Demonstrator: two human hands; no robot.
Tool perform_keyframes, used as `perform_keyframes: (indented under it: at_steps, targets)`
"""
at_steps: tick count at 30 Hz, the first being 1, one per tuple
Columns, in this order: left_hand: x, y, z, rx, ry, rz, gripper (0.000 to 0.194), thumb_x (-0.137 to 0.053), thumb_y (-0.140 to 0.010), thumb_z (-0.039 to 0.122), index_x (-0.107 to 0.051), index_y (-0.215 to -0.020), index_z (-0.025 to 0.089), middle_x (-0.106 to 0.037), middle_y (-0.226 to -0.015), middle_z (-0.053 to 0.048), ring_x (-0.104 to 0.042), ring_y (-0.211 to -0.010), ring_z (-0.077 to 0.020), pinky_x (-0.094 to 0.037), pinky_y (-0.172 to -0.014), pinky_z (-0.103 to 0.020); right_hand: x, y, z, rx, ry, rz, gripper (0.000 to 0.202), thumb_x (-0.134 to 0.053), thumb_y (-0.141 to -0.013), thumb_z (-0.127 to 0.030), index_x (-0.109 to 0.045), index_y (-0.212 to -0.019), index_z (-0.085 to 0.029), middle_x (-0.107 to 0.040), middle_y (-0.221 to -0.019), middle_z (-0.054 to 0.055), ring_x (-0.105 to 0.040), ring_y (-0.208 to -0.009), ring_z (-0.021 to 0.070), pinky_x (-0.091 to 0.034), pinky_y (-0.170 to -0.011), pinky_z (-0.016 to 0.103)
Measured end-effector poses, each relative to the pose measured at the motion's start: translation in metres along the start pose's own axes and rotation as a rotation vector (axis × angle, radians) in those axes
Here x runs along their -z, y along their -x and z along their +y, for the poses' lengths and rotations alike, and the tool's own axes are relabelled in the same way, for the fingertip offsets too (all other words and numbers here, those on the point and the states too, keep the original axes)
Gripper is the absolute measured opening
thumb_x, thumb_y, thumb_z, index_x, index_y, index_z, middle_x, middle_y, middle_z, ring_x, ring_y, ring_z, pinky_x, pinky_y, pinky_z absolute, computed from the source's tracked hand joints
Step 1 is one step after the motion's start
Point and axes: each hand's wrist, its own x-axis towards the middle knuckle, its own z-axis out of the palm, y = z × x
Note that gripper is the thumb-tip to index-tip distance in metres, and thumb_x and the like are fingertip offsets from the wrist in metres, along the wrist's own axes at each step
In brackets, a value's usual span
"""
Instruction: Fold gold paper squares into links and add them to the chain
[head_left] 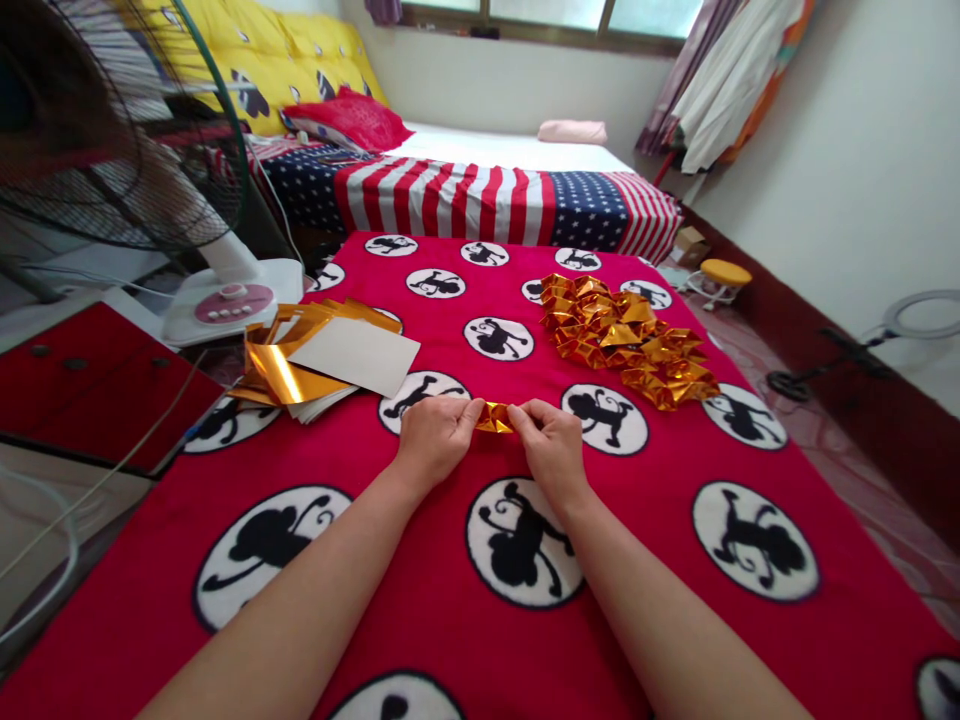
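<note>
Between my two hands, over the middle of the red cloth [420, 620] with monkey prints, is a small folded piece of gold foil paper [494, 417]. My left hand [437, 436] pinches its left end between thumb and fingers. The right end is pinched by my right hand [551, 445]. Beyond my left hand lies a loose stack of gold foil sheets [281, 373], with a pale sheet [360, 355] on top. Several folded gold foil pieces [622, 330] sit in a heap beyond my right hand.
A fan [232, 285] stands at the left, beside a red cabinet [97, 370]. Behind the cloth is a bed [480, 200] with a flag-patterned cover and a red pillow [352, 120]. A yellow stool [725, 272] and a ring-shaped stand [926, 313] are on the right.
</note>
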Motion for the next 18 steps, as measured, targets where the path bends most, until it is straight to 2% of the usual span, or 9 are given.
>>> perform_keyframes:
  at_steps: [5, 11, 18]
  targets:
    - [0.0015, 0.0004, 0.0021, 0.042, -0.009, 0.018, 0.052, -0.035, -0.097, 0.043, -0.069, -0.066, 0.019, -0.071, -0.071, -0.007, -0.06, -0.065, -0.0169, -0.026, -0.058, -0.029, 0.0001, -0.0002, 0.0, 0.006, -0.017, 0.016, 0.027, -0.058, -0.088, -0.037, -0.066, -0.071, -0.018, -0.064, -0.063, 0.0, -0.054, -0.056, 0.0123, -0.036, -0.055, 0.024]
    - [0.0039, 0.0015, 0.0026, 0.153, -0.118, 0.035, 0.05, -0.035, -0.097, 0.046, -0.073, -0.075, 0.021, -0.073, -0.074, -0.008, -0.061, -0.066, -0.0189, -0.025, -0.057, -0.03, 0.0, 0.0019, 0.0008, 0.07, 0.2, 0.002, 0.028, -0.055, -0.088, -0.035, -0.062, -0.065, -0.02, -0.059, -0.055, -0.001, -0.049, -0.05, 0.0122, -0.031, -0.052, 0.025]
    - [0.0023, 0.0043, 0.0086, 0.059, -0.162, 0.042, 0.049, -0.035, -0.098, 0.043, -0.07, -0.073, 0.02, -0.073, -0.079, -0.008, -0.063, -0.07, -0.0195, -0.027, -0.058, -0.031, -0.0018, 0.0018, -0.0014, 0.09, 0.327, 0.039, 0.024, -0.057, -0.082, -0.027, -0.055, -0.059, -0.02, -0.053, -0.05, -0.003, -0.043, -0.046, 0.0109, -0.027, -0.051, 0.026]
